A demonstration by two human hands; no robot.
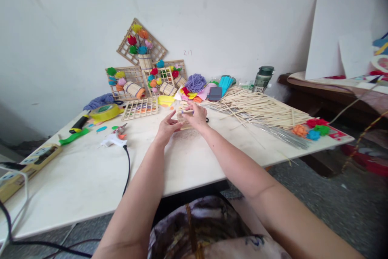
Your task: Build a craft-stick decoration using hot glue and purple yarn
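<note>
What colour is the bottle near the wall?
The bottle is dark green, seen best in the head view.

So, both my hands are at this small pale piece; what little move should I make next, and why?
Probably firm up the left hand on the small pale piece before shifting the right hand. Both hands meet at it, and the left fingers' grip is too small to judge. The glue gun lies off to the left.
</note>
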